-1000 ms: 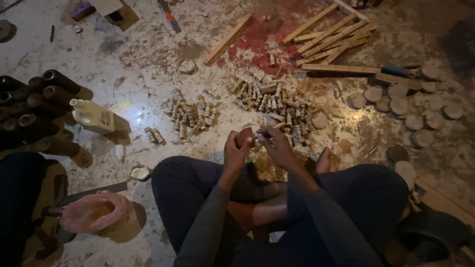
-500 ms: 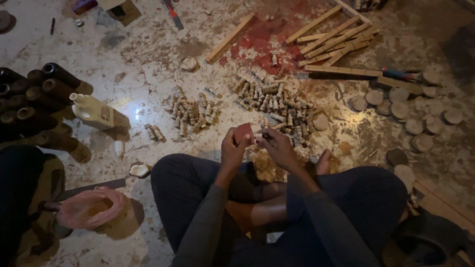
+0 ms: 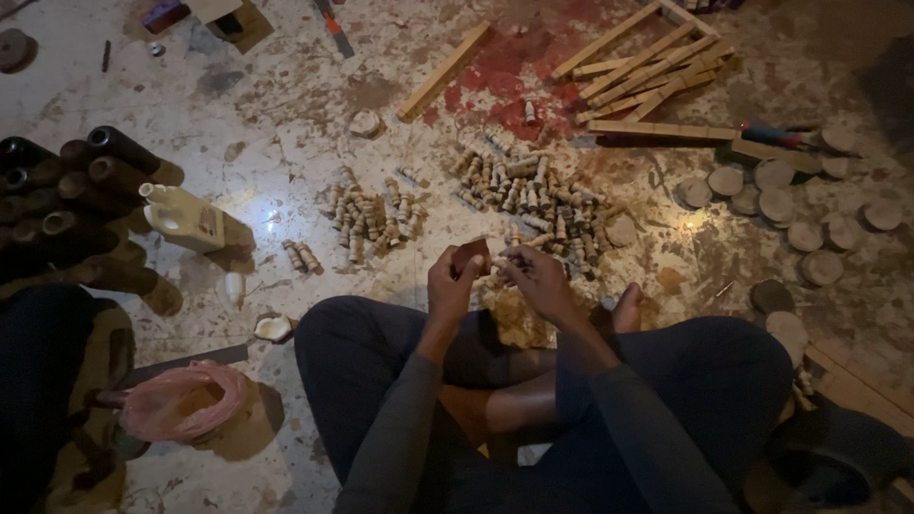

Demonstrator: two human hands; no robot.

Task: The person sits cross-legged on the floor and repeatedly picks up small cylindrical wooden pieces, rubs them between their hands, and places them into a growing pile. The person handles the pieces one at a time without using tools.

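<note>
I sit cross-legged on a stained floor. My left hand holds a small reddish-brown pad or piece up in front of me. My right hand grips a small turned wooden peg and presses it against that piece. Both hands meet just above my knees. Beyond them lies a large heap of similar pegs, and a smaller heap lies to its left.
Wooden slats and round wooden discs lie at the far right. A white plastic jug and stacked dark tubes sit at the left. A pink bag lies by my left knee.
My hands stay together in the same spot, working the peg against the reddish piece; the view has shifted slightly.
</note>
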